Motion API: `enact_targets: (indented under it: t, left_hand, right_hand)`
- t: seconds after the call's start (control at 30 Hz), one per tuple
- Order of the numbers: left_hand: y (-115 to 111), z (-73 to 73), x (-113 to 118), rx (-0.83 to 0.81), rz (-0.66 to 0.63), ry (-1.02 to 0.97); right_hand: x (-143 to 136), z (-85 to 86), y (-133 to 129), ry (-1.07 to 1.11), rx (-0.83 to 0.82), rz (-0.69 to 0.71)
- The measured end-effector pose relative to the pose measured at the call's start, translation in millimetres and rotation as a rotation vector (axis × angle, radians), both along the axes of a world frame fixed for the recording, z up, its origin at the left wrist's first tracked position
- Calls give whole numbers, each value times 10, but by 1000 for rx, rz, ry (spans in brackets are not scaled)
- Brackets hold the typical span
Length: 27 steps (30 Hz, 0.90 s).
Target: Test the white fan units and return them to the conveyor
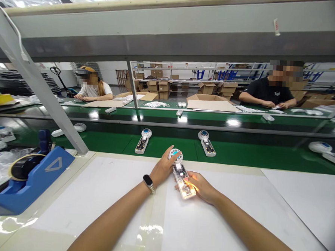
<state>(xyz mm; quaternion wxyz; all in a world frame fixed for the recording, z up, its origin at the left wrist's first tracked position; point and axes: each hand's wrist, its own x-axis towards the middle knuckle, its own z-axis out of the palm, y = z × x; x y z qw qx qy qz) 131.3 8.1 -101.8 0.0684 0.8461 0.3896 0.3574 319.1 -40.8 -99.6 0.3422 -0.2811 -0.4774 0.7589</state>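
In the middle of the head view is a white handheld device (184,182) with a round, blue-centred head and a long body. Its casing is open over a circuit board, and lights at the lower end glow warm yellow. My left hand (165,166), with a watch on its wrist, is closed about the round head, fingers over its face. Around the body's right side wraps my right hand (203,187), its thumb on the board. The device is tilted above the white paper (218,225).
Similar devices, one at left (143,143) and one at right (207,144), lie on the green conveyor belt (172,142). A blue tape dispenser (38,178) stands at left beside a metal post (46,81). Overhead runs a shelf (172,32). Two people sit across the line.
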Motion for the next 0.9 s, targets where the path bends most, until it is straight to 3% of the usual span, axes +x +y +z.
enact_targets:
  t: [0.9]
  left_hand:
    - [-17, 25, -2, -43, -14, -41]
  right_hand:
    - [17, -4, 12, 47, 7, 29]
